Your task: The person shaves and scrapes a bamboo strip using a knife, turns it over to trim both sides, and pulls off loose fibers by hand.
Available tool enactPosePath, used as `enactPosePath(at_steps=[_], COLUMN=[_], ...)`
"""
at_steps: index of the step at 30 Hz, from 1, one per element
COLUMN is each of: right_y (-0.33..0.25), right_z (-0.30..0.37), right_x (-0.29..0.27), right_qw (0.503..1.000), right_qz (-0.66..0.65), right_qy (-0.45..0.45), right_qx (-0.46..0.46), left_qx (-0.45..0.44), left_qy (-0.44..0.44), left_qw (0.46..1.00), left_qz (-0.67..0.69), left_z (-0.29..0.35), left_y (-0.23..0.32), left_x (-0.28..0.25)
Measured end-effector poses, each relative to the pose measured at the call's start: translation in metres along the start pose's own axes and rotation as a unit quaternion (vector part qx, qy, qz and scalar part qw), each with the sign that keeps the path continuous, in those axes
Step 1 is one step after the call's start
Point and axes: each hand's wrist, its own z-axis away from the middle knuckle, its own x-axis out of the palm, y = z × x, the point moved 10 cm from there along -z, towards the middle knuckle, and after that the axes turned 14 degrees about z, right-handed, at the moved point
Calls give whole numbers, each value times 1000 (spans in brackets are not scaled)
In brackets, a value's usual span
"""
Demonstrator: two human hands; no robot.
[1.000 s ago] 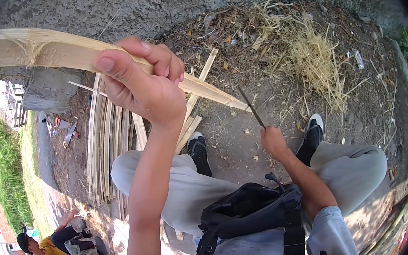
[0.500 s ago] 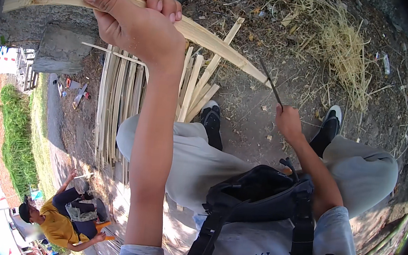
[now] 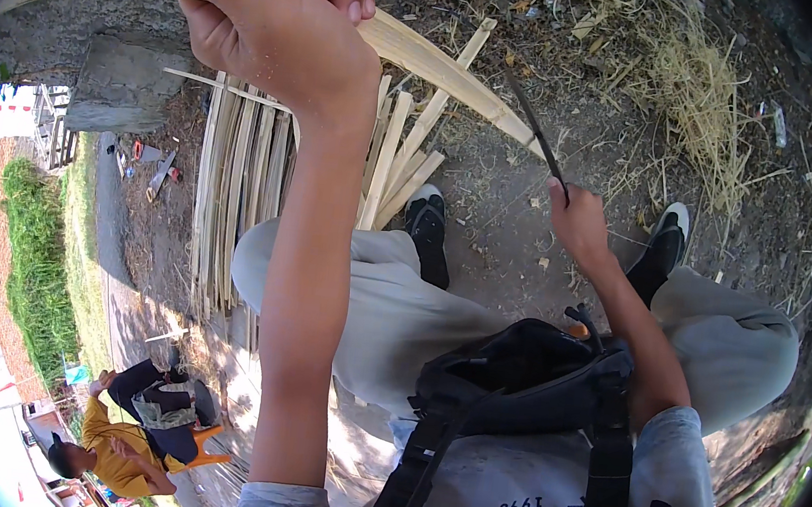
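Note:
My left hand [image 3: 294, 50] is raised at the upper left, its fingers wrapped round a long pale bamboo strip [image 3: 437, 65]. The strip slants down to the right and narrows to a thin end; its left part bends along the rim of the view. Lower right of it, my right hand [image 3: 581, 225] grips a dark, narrow-bladed knife [image 3: 532, 118], with its handle mostly hidden in the fist. The blade crosses the strip's narrow end, seemingly against it. Pale dust specks my left palm and wrist.
Split bamboo strips [image 3: 232, 194] lie piled left of my feet. A straw-like heap of shavings [image 3: 687, 115] is at the upper right. A stone block [image 3: 125, 81] stands at the left, with a saw [image 3: 161, 178] beyond. Someone in a yellow shirt [image 3: 118, 451] sits lower left.
The knife and my right hand have shifted slightly right, the blade staying by the strip's end. My left hand has risen a little with the strip. The seated person's arms have moved.

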Motion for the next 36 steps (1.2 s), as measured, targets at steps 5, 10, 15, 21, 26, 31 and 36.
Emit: enactPosePath(at_steps=[5, 10, 15, 21, 26, 31, 36], right_y=[-10, 59, -13, 85, 12, 58, 59], right_z=[13, 2, 17, 11, 9, 18, 5], right_x=[-8, 45, -13, 63, 11, 51, 37], right_qw=[992, 997, 998, 997, 999, 995, 995], right_qz=[-108, 62, -50, -14, -9, -54, -8], right_qy=[44, -35, 16, -50, -17, -71, -67], right_qx=[-54, 36, -35, 57, -49, 37, 76], left_qx=[-5, -21, -11, -13, -5, -10, -3], left_qy=[-13, 3, 13, 46, 34, 38, 89], left_qw=[1000, 999, 1000, 998, 999, 998, 996], left_qz=[16, 41, 25, 27, 38, 45, 18], left_z=[4, 7, 10, 12, 12, 13, 15], left_y=[0, -3, 8, 1, 5, 4, 5], left_x=[15, 7, 11, 2, 2, 7, -4])
